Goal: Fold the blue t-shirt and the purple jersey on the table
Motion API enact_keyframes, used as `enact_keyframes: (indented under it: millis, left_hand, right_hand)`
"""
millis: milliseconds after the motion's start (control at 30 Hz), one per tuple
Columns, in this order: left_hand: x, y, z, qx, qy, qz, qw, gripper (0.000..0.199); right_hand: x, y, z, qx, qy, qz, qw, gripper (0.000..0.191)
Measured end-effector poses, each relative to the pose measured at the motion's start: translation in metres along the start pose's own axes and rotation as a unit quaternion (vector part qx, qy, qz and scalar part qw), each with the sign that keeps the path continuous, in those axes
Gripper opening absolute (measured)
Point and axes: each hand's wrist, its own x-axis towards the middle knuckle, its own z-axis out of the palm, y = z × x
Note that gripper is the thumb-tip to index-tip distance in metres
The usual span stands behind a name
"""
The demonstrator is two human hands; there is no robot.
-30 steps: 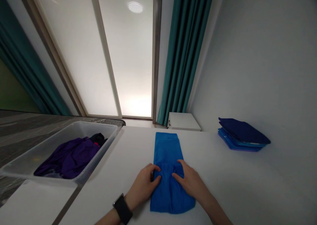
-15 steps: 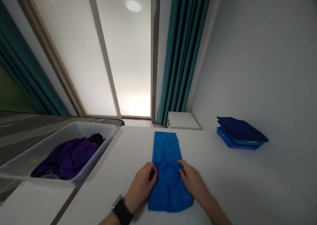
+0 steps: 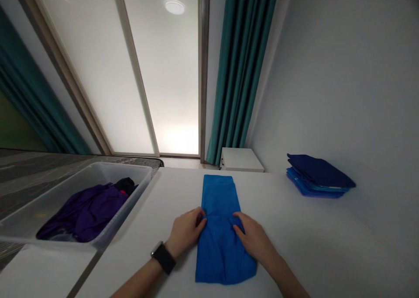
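A blue cloth (image 3: 221, 250), folded into a long strip, lies flat on the white table (image 3: 157, 206), with small creases across its middle. At its left edge my left hand (image 3: 187, 229), with a black watch on the wrist, has thumb and fingers closed on the fabric. Across from it, my right hand (image 3: 253, 237) rests on the right edge, thumb and index finger curled round a small fold of the cloth.
A clear plastic bin (image 3: 124, 208) at the left holds crumpled purple clothing (image 3: 88, 210). A stack of folded blue and navy cloths (image 3: 319, 173) stands at the right by the wall. Behind the table is a white cabinet (image 3: 241, 159).
My left hand has moved slightly up and left along the cloth's edge. The right thumb and finger have shifted a little inward onto the fabric.
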Motion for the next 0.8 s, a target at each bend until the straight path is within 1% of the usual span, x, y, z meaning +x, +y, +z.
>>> enact_keyframes:
  millis: [200, 300, 467, 667, 800]
  left_hand:
    - [-0.004, -0.004, 0.004, -0.02, 0.023, 0.012, 0.999, 0.02]
    - [-0.002, -0.006, 0.003, -0.036, 0.023, 0.016, 0.999, 0.019]
    - [0.0, -0.009, 0.002, -0.076, 0.032, 0.026, 0.996, 0.02]
    - [0.004, -0.01, 0.003, -0.144, 0.066, 0.021, 0.987, 0.024]
    - [0.01, -0.015, 0.01, -0.131, 0.099, 0.021, 0.986, 0.022]
  right_hand:
    - [-0.001, 0.003, -0.002, -0.009, 0.01, 0.02, 1.0, 0.039]
    - [-0.001, 0.006, -0.001, 0.019, 0.023, 0.016, 0.999, 0.039]
    - [-0.003, 0.014, 0.001, 0.078, 0.037, -0.008, 0.996, 0.037]
    - [-0.001, 0.017, 0.004, 0.119, 0.09, -0.057, 0.987, 0.032]
    - [0.009, 0.022, 0.011, 0.116, 0.118, -0.083, 0.983, 0.031]
